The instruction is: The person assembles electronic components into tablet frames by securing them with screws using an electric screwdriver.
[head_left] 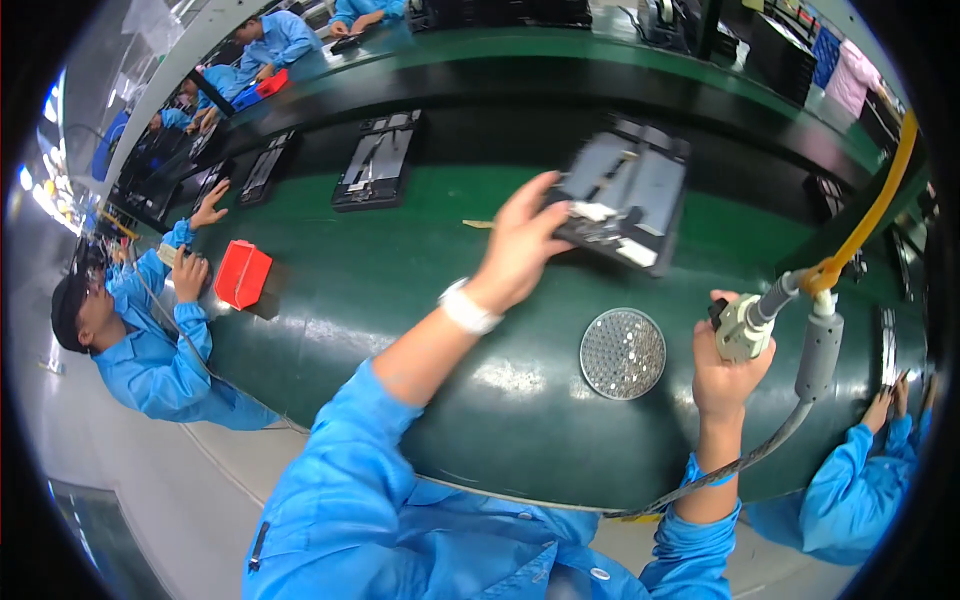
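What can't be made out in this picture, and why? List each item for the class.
Head view:
Device in the left hand: fine details, motion-blurred; underside, turned away.
Right hand: parts of the fingers, behind the pale tool.
Small pieces on the round tray: exact shapes, too small.
Co-worker at right: partly cut off by the picture's edge.

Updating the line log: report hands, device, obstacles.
Left hand: holding black device by its left edge. Right hand: gripping white corded tool. Possible obstacle: round dish, left of right hand.
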Tool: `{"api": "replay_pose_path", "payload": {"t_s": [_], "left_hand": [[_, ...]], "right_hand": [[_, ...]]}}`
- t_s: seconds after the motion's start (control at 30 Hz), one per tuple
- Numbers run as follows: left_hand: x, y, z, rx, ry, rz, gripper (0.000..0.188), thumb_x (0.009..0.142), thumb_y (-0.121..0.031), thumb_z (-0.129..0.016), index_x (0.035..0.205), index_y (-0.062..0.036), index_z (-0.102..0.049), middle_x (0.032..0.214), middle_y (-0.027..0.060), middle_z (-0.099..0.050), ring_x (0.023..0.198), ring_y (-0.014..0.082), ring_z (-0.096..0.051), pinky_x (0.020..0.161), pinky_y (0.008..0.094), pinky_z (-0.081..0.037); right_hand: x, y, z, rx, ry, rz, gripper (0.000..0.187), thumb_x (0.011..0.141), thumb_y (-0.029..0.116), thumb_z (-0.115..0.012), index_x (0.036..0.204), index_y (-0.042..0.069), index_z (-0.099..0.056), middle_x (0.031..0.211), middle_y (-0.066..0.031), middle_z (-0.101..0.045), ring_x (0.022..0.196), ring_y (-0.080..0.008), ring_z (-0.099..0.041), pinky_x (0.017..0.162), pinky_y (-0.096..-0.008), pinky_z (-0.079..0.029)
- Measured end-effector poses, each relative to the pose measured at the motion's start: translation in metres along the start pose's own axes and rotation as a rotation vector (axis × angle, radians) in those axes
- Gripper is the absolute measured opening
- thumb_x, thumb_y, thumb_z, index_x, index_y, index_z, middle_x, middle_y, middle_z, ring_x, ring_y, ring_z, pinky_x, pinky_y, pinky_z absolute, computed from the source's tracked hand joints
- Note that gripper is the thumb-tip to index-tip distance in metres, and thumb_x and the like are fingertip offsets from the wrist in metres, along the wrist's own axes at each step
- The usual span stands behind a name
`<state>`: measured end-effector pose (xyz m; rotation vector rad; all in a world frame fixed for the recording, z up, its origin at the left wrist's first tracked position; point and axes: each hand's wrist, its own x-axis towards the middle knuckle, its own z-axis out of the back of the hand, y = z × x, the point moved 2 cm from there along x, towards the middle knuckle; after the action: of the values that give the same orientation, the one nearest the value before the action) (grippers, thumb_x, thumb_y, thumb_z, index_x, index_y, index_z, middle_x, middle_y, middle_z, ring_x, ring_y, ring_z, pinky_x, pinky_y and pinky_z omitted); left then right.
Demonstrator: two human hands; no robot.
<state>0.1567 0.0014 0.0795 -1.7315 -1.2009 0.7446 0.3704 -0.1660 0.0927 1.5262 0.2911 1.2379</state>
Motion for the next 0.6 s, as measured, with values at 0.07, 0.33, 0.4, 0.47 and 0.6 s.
{"api": "replay_pose_path", "payload": {"t_s": [0.07, 0.33, 0.4, 0.47, 0.6], "left_hand": [[-0.041, -0.008, 0.030, 0.112, -0.090, -0.016, 0.059, 0.100, -0.011, -0.056, 0.150, 0.0027, -0.029, 0.137, 0.0161, -0.051, 0.115, 0.0241, -0.060, 0.093, 0.0416, -0.054], [-0.173, 0.006, 0.101, 0.583, -0.199, -0.033, 0.055, 0.094, -0.011, -0.066, 0.142, 0.0042, -0.045, 0.132, 0.0177, -0.056, 0.118, 0.0248, -0.057, 0.097, 0.0386, -0.049], [-0.181, -0.010, 0.096, 1.014, -0.120, -0.157, 0.055, 0.088, -0.015, -0.073, 0.135, 0.0035, -0.052, 0.133, 0.0190, -0.057, 0.119, 0.0280, -0.054, 0.099, 0.0401, -0.047], [-0.181, -0.016, 0.088, 1.516, -0.038, -0.370, 0.059, 0.073, -0.027, -0.083, 0.121, 0.0007, -0.064, 0.133, 0.0217, -0.057, 0.122, 0.0369, -0.050, 0.099, 0.0444, -0.043], [-0.184, -0.003, 0.089, 1.593, 0.002, -0.482, 0.055, 0.078, -0.031, -0.078, 0.121, 0.0009, -0.063, 0.131, 0.0225, -0.058, 0.123, 0.0380, -0.050, 0.099, 0.0470, -0.044]], "right_hand": [[-0.002, -0.003, 0.013, -0.040, 0.014, 0.006, 0.033, 0.076, -0.009, -0.065, 0.108, -0.003, -0.061, 0.101, -0.0070, -0.063, 0.084, -0.0093, -0.055, 0.077, -0.0247, -0.047], [-0.004, 0.003, -0.003, 0.089, -0.062, -0.072, 0.029, 0.076, -0.010, -0.061, 0.105, -0.004, -0.061, 0.098, -0.0082, -0.065, 0.077, -0.0100, -0.057, 0.069, -0.0249, -0.048], [-0.005, 0.003, -0.007, 0.110, -0.044, -0.109, 0.028, 0.077, -0.010, -0.061, 0.105, -0.005, -0.061, 0.094, -0.0079, -0.064, 0.071, -0.0102, -0.057, 0.064, -0.0247, -0.048], [-0.005, 0.003, -0.012, 0.142, -0.064, -0.133, 0.028, 0.078, -0.008, -0.060, 0.106, -0.007, -0.061, 0.082, -0.0064, -0.061, 0.058, -0.0103, -0.055, 0.052, -0.0240, -0.045], [-0.005, 0.016, -0.028, 0.203, -0.068, -0.087, 0.029, 0.078, -0.008, -0.059, 0.107, -0.008, -0.062, 0.077, -0.0053, -0.060, 0.060, -0.0099, -0.056, 0.053, -0.0241, -0.046]]}}
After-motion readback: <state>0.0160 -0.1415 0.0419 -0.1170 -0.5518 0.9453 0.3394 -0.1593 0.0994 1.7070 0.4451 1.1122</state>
